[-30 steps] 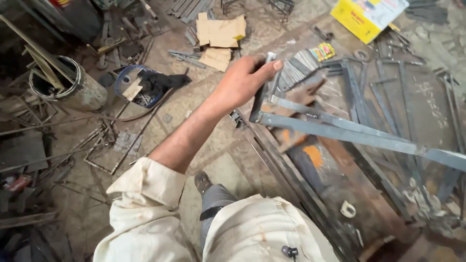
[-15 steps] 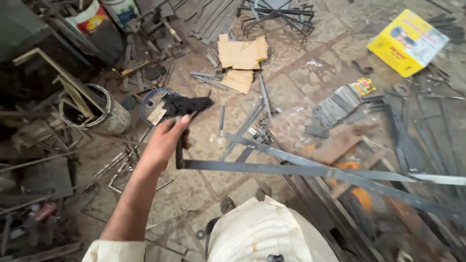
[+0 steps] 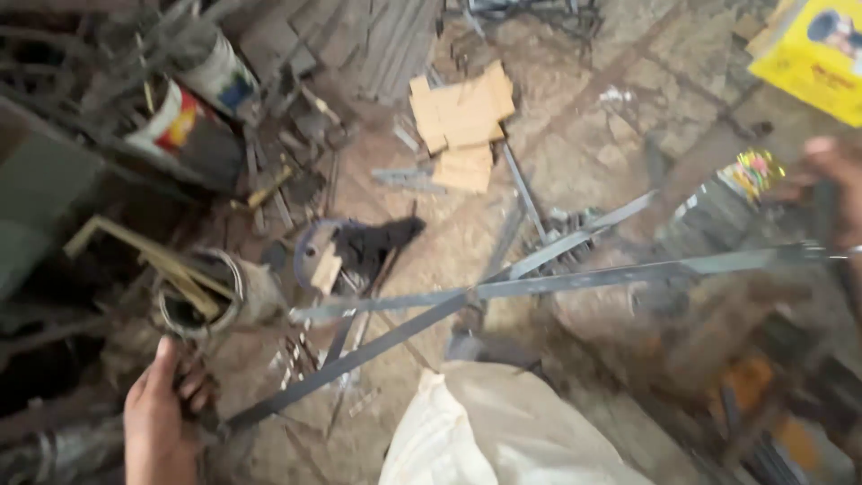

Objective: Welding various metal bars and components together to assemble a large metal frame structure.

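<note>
Cardboard pieces (image 3: 462,121) lie on the dirt floor (image 3: 584,117) toward its far edge. Yellow box (image 3: 813,54) at far right corner. Paint cans (image 3: 193,108) far left; metal bucket (image 3: 202,301) near left edge.

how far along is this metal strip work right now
Done: little shows as finished; the strips are loose, crossing above the floor. In hand: the left hand grips the low end of one long flat strip; the right hand, blurred, is at the far end of the second strip. Left: more cut metal lies by the cardboard pieces and the can, untouched.
</note>
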